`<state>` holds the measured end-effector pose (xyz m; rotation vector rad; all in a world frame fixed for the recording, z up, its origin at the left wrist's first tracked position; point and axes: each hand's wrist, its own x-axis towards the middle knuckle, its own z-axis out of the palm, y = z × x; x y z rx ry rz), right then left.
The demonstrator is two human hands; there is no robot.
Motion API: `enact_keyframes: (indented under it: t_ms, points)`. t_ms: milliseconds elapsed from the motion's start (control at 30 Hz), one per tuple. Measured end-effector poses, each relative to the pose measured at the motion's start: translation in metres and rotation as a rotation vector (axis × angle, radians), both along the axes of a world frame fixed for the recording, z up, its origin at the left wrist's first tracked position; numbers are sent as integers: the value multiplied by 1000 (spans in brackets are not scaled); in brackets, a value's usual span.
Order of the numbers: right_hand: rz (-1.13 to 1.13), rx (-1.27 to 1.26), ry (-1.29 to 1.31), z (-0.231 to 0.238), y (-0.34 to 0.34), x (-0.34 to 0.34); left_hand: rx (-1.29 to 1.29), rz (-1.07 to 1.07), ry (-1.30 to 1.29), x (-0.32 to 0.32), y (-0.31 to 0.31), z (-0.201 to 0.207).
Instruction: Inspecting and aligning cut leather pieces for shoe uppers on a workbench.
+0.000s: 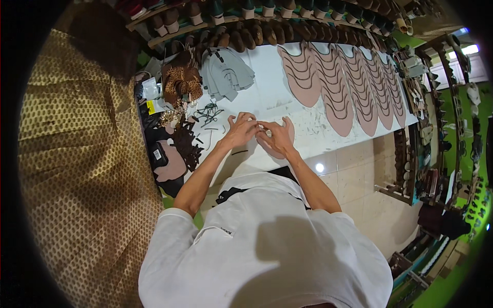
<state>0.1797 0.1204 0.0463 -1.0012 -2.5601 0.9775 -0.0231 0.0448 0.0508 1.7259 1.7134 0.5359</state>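
Note:
Both my hands meet over a pink shoe-upper piece (pixel 289 132) lying on the white worktable (pixel 267 97). My left hand (pixel 240 129) presses down at the piece's left edge with its fingers spread. My right hand (pixel 276 136) lies on top of the piece, fingertips touching those of the left hand. What the fingertips pinch between them is too small to tell. Thin dark straps (pixel 208 114) lie just left of my left hand.
Rows of stacked pink upper pieces (pixel 336 84) fill the table's right half. A grey stack (pixel 226 74), leopard-print pieces (pixel 181 82) and dark scraps (pixel 185 143) sit at the left. Shoe lasts (pixel 257 31) line the shelves behind. A patterned curtain (pixel 77 154) hangs at left.

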Motion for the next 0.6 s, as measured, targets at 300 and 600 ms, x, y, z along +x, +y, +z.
enact_keyframes:
  t_ms: [300, 600]
  points:
    - [-180, -170, -78, -5, -27, 74, 73, -162, 150, 19, -15, -44]
    - [-363, 110, -154, -33, -58, 88, 66, -40, 61, 29, 0, -51]
